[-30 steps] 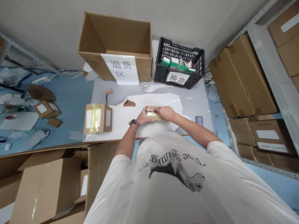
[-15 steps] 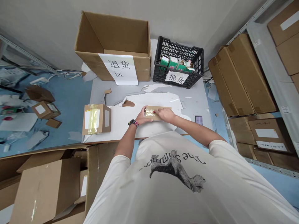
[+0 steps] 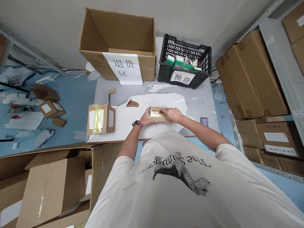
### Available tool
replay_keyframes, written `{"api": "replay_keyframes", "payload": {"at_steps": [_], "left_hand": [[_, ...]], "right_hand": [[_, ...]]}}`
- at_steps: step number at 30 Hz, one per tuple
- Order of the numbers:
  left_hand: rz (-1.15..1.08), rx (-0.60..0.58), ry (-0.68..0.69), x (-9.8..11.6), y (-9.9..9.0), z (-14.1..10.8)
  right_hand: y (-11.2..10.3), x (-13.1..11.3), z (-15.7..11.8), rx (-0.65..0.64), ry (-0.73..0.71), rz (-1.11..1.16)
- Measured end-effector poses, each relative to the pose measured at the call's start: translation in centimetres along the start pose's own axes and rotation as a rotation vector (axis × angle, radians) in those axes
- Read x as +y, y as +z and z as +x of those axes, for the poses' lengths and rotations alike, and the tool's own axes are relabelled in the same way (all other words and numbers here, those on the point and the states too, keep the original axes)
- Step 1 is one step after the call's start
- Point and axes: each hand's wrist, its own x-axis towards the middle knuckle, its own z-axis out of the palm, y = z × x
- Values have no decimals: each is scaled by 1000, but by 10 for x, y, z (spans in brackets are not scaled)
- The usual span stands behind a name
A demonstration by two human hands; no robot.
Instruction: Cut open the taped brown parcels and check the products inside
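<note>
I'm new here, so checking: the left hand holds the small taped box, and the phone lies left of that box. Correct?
No, the head view shows the phone lying right of the small taped box; the left hand does hold that box.

small carton: brown cardboard, oblong; lying flat on the worktable, long side running left to right; shiny tape across its top; dark line along the tape, cut or not cannot be told | red item: small, mostly hidden in the right hand; touching the carton's top
</note>
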Motion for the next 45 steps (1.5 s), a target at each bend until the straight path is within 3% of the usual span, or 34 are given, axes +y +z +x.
{"api": "replay_keyframes", "payload": {"at_steps": [8, 22, 45], "left_hand": [[-46, 23, -26, -1, 2, -1], [-34, 19, -39, 0, 1, 0], [37, -17, -33, 10, -2, -4]], "right_hand": [[3, -10, 15, -77, -37, -52], [3, -11, 17, -76, -61, -86], [4, 3, 4, -107, -64, -97]]}}
